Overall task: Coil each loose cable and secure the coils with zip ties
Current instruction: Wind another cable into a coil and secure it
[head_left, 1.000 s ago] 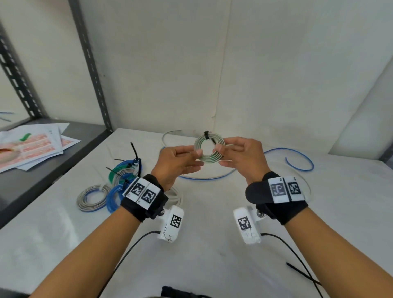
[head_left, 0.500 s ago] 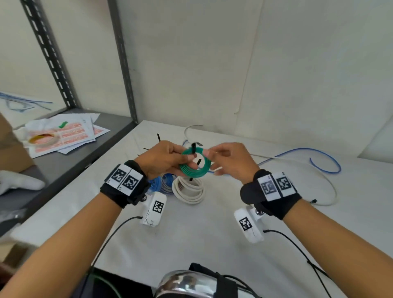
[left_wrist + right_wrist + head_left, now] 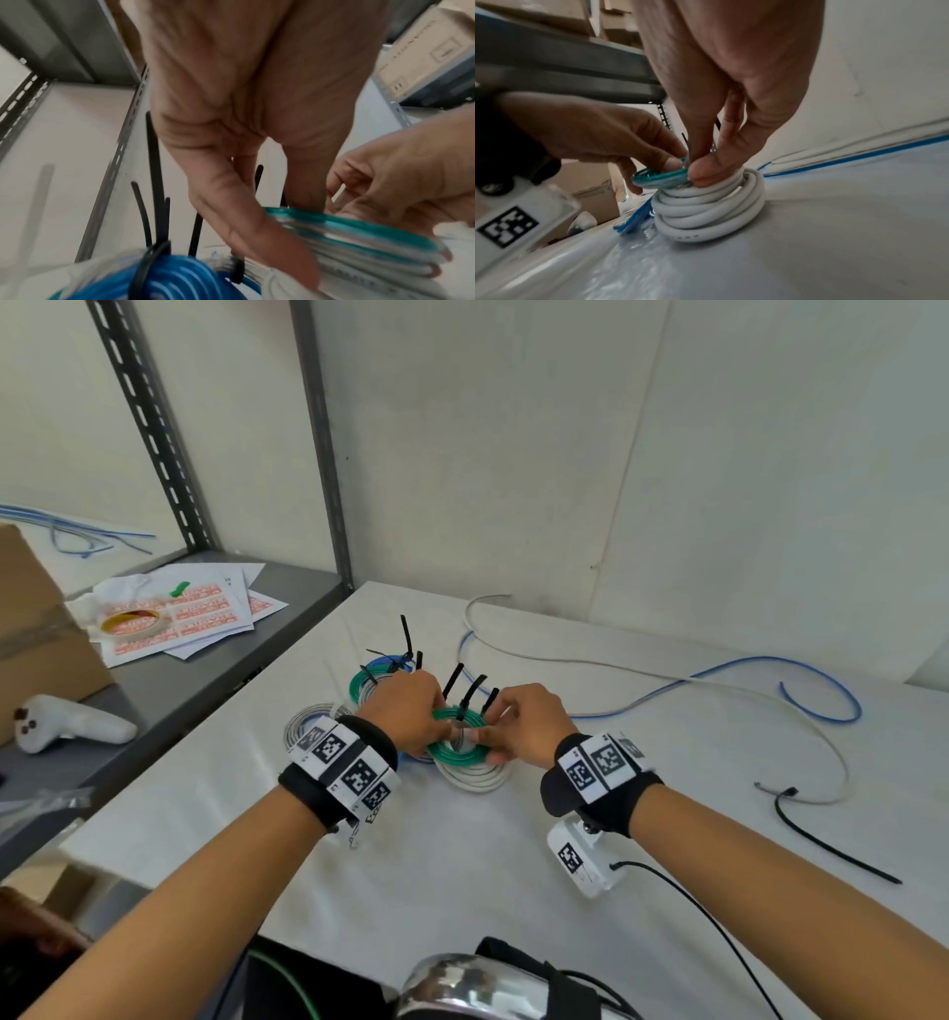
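Observation:
A small green cable coil [image 3: 457,748] [image 3: 659,177] [image 3: 354,231] with black zip ties is held flat by both hands, just above a thick white coil [image 3: 477,775] [image 3: 708,209] lying on the table. My left hand [image 3: 411,711] [image 3: 257,213] grips its left side, thumb on top. My right hand [image 3: 518,726] [image 3: 706,166] pinches its right side, thumb touching the white coil. Black zip tie tails [image 3: 470,693] stick up between the hands. Tied blue coils [image 3: 169,280] and a further green coil [image 3: 362,688] lie behind my left hand.
A loose blue cable [image 3: 770,670] and a loose white cable [image 3: 642,670] trail over the white table [image 3: 513,865] to the right. A loose black zip tie [image 3: 832,845] lies at right. A grey shelf [image 3: 179,680] at left holds papers, tape, a box and a white controller [image 3: 67,724].
Both hands have carried the green coil down and leftward, from held up in the air to just above the white coil in the pile. The head view has tilted down and left.

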